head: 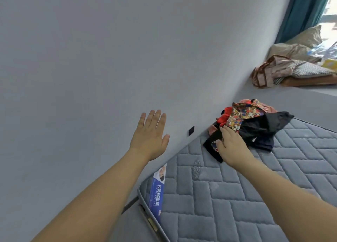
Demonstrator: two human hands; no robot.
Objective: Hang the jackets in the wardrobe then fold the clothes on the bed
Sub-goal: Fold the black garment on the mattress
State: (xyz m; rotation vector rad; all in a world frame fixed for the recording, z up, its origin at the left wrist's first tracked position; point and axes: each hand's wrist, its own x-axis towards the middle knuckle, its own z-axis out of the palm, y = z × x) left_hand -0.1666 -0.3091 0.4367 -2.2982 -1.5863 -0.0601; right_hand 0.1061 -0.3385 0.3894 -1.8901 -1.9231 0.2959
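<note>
A heap of clothes (255, 122) lies on the grey quilted mattress (237, 196) against the wall: a floral patterned piece, something red, and dark black garments. My right hand (231, 144) lies on the near edge of the heap, its fingers on a black strip of cloth; whether they curl round it is unclear. My left hand (151, 134) is raised with straight fingers, palm toward the grey wall (109, 59), holding nothing. No wardrobe or jacket on a hanger is in view.
A blue and white label (158, 188) hangs on the mattress's near corner. At the far right, pillows and crumpled bedding (284, 68) pile up under a teal curtain (302, 10) and a bright window. A small black square (191, 130) sticks to the wall.
</note>
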